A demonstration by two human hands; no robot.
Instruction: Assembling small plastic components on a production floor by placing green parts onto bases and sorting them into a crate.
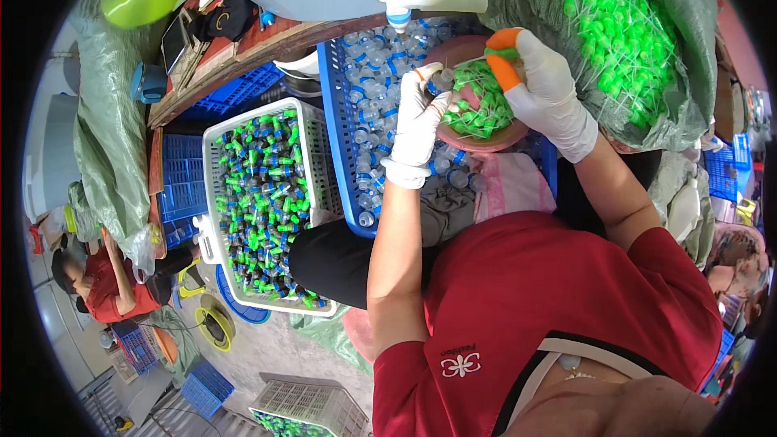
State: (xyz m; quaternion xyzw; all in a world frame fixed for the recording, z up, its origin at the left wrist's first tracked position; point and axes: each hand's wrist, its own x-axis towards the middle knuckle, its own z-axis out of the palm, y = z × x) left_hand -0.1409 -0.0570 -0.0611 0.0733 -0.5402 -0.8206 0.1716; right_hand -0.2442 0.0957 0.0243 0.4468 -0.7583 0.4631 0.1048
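My left hand (417, 121), in a white glove, pinches a small clear bottle (442, 81) at the bowl's left edge. My right hand (546, 85) wears a white glove with orange fingertips. A green cap (506, 54) is gripped between its thumb and fingers, over the bowl's upper right side and apart from the bottle. Below both hands sits a reddish-brown bowl (486, 145) of green caps with thin pale tubes (486, 105). Under the bowl, a blue basket (333, 105) holds many small clear bottles with blue bands (374, 105).
At left, a white basket (212, 154) is filled with dark, green-capped bottles (263, 194). A large sack (688, 24) of green caps (619, 40) stands upper right. Above the blue basket juts a white tap (437, 0). Another person (121, 291) sits far left.
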